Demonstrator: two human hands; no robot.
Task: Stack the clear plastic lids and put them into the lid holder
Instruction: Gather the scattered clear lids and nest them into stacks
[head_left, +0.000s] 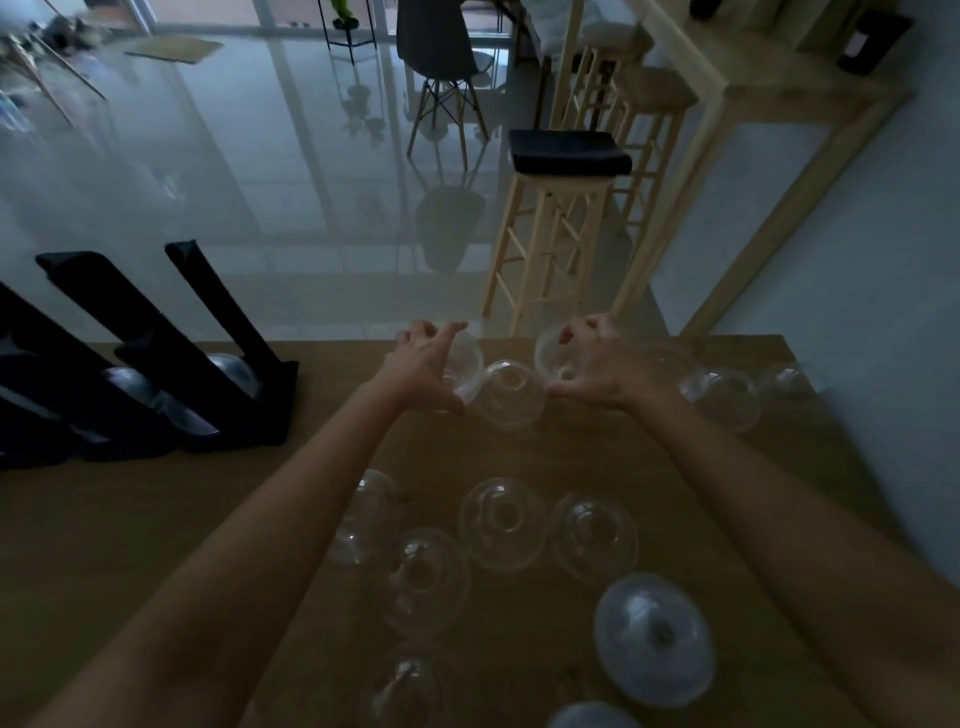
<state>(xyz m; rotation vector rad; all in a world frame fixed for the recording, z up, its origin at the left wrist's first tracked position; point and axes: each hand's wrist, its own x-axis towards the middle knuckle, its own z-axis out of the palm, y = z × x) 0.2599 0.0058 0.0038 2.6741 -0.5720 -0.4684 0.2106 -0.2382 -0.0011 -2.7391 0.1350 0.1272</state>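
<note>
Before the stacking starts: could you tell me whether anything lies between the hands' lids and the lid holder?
Nothing visible does. The left hand and right hand reach lids at the far edge; bare table runs left to the black lid holder.
</note>
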